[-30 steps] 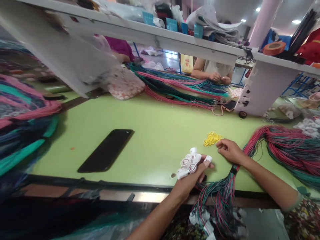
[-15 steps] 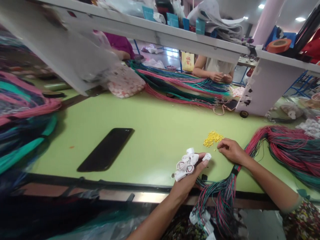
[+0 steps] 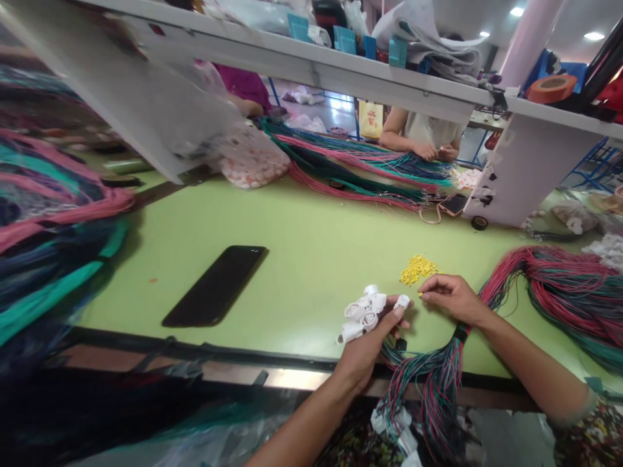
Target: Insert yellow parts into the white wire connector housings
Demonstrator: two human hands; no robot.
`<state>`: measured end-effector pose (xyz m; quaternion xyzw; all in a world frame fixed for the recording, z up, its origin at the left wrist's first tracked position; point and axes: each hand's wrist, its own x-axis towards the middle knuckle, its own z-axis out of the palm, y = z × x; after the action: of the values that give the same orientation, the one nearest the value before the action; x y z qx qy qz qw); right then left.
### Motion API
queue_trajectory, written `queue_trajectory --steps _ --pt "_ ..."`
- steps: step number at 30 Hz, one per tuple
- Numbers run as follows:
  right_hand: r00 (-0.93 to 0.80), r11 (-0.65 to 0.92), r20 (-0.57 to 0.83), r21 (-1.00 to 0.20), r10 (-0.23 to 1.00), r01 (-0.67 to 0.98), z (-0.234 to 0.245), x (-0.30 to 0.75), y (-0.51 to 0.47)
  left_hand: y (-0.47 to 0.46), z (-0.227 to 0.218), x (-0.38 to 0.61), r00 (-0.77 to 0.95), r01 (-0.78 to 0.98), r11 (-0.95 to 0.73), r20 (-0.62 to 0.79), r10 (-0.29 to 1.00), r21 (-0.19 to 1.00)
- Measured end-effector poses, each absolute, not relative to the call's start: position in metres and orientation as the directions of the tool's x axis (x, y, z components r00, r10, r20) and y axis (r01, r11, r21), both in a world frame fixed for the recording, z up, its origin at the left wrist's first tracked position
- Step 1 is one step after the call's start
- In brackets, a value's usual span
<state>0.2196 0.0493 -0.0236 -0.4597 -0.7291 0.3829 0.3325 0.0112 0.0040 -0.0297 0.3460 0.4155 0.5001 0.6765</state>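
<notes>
My left hand (image 3: 366, 347) is closed around a cluster of white plastic connectors (image 3: 366, 312) at the ends of red, green and blue wires (image 3: 428, 379) that trail off the table's front edge. My right hand (image 3: 448, 297) hovers just right of it, fingertips pinched on a tiny yellow piece. A small pile of yellow pieces (image 3: 417, 268) lies on the green table (image 3: 302, 253) just beyond that hand. The wire bundle (image 3: 559, 285) runs under my right wrist and off to the right.
A black phone (image 3: 216, 285) lies flat at centre left. Heaps of coloured wires (image 3: 53, 220) fill the left side and the far side (image 3: 360, 168). A white shelf (image 3: 341, 68) spans overhead. Another person's hands (image 3: 433, 152) work across the table beside a second phone (image 3: 452, 203).
My right hand has pinched up a small yellow piece and drawn slightly toward the connectors. My left hand has lifted the connectors a little. The view shifted slightly.
</notes>
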Motion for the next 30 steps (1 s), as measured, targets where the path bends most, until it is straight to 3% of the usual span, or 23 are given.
queue_trajectory --steps 5,10,17,22,30 --pt "-0.317 0.232 0.161 -0.951 0.935 0.202 -0.012 0.208 0.026 0.005 -0.027 0.011 0.243 -0.476 0.349 -0.26 0.934 0.808" --pt "-0.29 0.336 0.246 -0.885 0.925 0.323 -0.001 0.2 0.014 0.004 -0.025 0.01 0.277 -0.493 0.39 -0.284 0.918 0.778" --pt "-0.391 0.55 0.404 -0.727 0.827 0.412 0.004 0.198 0.008 0.001 -0.024 0.011 0.272 -0.489 0.374 -0.27 0.924 0.788" --pt "-0.354 0.576 0.456 -0.671 0.817 0.466 -0.001 0.196 0.007 0.001 -0.024 0.011 0.262 -0.509 0.403 -0.309 0.914 0.761" --pt "-0.338 0.551 0.436 -0.677 0.834 0.488 -0.001 0.196 0.008 0.003 -0.02 0.01 0.254 -0.511 0.422 -0.337 0.906 0.749"
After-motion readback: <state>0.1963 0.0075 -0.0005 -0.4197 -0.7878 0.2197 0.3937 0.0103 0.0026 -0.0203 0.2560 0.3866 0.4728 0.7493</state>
